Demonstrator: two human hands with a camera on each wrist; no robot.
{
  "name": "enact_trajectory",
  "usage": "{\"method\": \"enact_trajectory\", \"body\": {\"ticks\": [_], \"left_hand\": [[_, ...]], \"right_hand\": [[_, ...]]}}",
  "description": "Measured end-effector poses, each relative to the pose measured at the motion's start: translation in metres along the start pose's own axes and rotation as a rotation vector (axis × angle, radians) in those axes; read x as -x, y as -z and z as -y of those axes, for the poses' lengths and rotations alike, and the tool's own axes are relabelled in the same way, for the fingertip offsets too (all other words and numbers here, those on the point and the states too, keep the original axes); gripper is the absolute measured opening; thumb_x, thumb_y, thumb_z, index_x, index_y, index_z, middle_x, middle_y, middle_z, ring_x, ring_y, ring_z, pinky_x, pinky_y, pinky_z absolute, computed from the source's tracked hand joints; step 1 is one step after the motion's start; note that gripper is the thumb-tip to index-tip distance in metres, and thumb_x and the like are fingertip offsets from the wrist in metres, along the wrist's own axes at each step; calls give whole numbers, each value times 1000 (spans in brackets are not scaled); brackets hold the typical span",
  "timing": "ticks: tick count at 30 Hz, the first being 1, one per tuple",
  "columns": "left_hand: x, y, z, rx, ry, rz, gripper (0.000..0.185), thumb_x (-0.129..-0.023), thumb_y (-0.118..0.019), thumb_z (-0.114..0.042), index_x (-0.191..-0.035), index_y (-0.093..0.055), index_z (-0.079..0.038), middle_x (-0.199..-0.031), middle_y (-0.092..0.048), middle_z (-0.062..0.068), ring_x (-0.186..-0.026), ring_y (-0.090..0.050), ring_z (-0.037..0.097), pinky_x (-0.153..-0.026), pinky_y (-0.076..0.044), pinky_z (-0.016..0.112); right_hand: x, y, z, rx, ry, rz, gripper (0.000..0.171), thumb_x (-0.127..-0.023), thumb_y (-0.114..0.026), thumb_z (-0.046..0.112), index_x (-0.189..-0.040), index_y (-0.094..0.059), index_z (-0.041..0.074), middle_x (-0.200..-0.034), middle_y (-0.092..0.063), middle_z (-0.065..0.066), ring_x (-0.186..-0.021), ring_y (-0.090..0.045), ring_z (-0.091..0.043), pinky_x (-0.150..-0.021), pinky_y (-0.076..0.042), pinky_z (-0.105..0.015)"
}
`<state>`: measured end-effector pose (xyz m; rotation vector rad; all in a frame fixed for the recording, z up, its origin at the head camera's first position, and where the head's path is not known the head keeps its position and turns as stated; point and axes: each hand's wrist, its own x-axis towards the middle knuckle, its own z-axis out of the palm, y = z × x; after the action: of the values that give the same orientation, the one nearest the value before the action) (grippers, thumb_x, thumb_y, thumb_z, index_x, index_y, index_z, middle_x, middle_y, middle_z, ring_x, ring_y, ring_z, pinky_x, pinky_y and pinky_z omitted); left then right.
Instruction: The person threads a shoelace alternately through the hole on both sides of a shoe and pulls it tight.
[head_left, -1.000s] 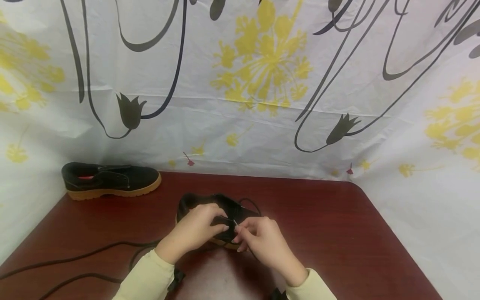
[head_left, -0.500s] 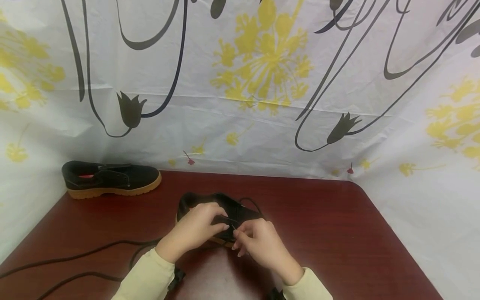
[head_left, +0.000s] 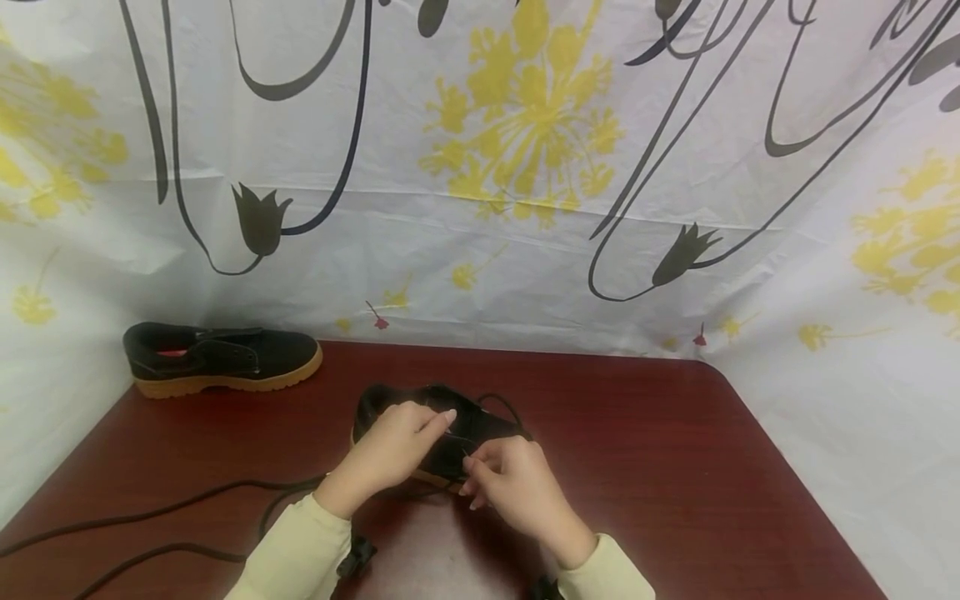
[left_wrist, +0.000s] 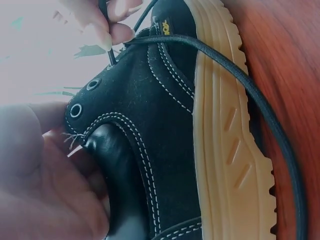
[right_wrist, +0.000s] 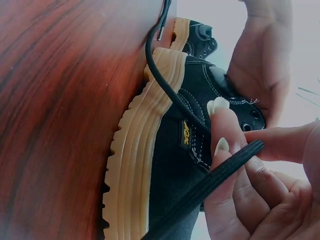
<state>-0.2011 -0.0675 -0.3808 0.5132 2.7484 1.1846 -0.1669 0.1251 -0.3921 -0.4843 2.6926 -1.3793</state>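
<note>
A black shoe (head_left: 489,427) with a tan sole stands on the table between the hands. My left hand (head_left: 392,447) grips the edge of its eyelet flap; in the left wrist view some fingers (left_wrist: 86,167) reach behind the flap by the opening. With thumb and fingertips, my right hand (head_left: 517,483) pinches a black shoelace (right_wrist: 215,182). In the left wrist view the pinched lace (left_wrist: 106,35) points down into an eyelet, and two metal-rimmed eyelets (left_wrist: 76,110) nearer the ankle hold no lace. Another length of lace (left_wrist: 260,100) trails across the shoe's side and sole.
A second black shoe (head_left: 225,358) stands at the back left of the red-brown table (head_left: 637,433). Black cables (head_left: 150,515) run across the table's left side. A patterned white sheet (head_left: 487,275) hangs around the back and sides.
My left thumb and fingers, earlier spread beside the flap, have come together and shifted slightly up. My right hand has moved a little left, and the lace end shows less above its fingertips.
</note>
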Motion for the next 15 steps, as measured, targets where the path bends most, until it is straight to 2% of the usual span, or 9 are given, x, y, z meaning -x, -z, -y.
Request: {"method": "enact_trajectory", "body": {"ticks": [8, 13, 14, 15], "left_hand": [[1, 0, -3, 41, 5, 22, 45, -101, -50, -18, -57, -37, -17, -54, -30, -7, -49, -28, 10, -52, -28, 22], [0, 5, -5, 88, 42, 126, 44, -96, -51, -16, -54, -36, -18, -51, -28, -7, -47, -25, 10, -52, -28, 25], [-1, 7, -5, 89, 39, 151, 43, -96, -52, -17, -54, -43, -17, -51, -30, -7, -48, -27, 11, -53, -29, 26], [-2, 8, -4, 85, 31, 171, 41, -97, -54, -18, -56, -52, -16, -53, -40, -7, -50, -33, 10, -55, -33, 26]], "right_hand": [[0, -4, 1, 86, 44, -45, 22, -97, -63, 10, -78, -74, 8, -64, -71, 3, -50, -67, -16, -52, -52, -21], [-1, -5, 0, 83, 44, -51, 21, -97, -65, 12, -80, -75, 8, -63, -71, 3, -49, -68, -17, -51, -52, -21], [-1, -5, 0, 80, 41, -48, 20, -97, -65, 13, -81, -75, 8, -64, -71, 3, -49, -67, -16, -51, -52, -21], [-1, -5, 0, 75, 38, -44, 19, -97, -66, 13, -81, -76, 7, -64, -71, 3, -49, -67, -15, -51, -53, -21]]}}
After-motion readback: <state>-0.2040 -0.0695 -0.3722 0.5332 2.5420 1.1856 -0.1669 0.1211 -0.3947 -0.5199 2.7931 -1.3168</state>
